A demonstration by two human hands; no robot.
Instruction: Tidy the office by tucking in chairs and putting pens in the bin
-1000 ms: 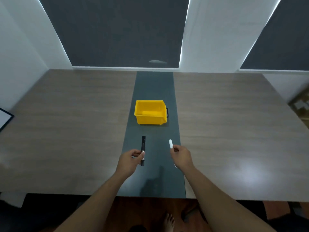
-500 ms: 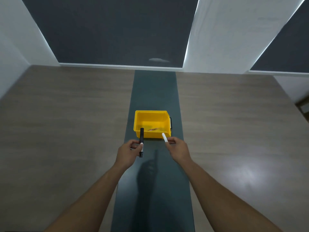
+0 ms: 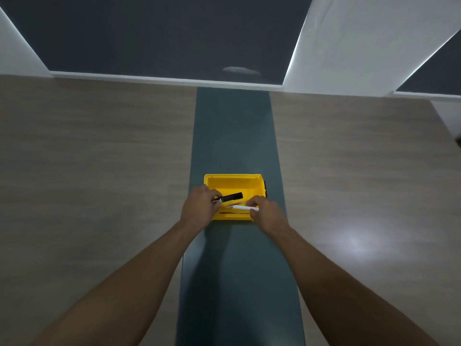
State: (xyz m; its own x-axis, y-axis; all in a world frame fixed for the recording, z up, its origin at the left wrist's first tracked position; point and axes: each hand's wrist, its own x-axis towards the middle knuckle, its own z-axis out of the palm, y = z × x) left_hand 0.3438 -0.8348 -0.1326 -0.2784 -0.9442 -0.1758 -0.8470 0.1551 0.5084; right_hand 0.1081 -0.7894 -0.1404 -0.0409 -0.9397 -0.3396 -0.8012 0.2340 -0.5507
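Observation:
A yellow bin (image 3: 233, 179) stands on the dark green strip in the middle of the wooden table. Both my hands reach over its near half. My left hand (image 3: 199, 207) grips a black pen (image 3: 230, 197), which lies nearly level and points right above the bin's inside. My right hand (image 3: 265, 211) pinches a white pen (image 3: 244, 208), also level, pointing left over the bin. At least one thin orange pen (image 3: 234, 213) lies on the bin's floor under the white one. No chairs are in view.
The wide wooden table (image 3: 99, 158) spreads left and right of the green strip (image 3: 234, 126). Its far edge meets a wall with dark window blinds (image 3: 162, 33). A bright glare patch sits on the table at the right.
Both hands moved forward from in front of the bin to over it, carrying the pens. The pens turned from pointing away to lying sideways.

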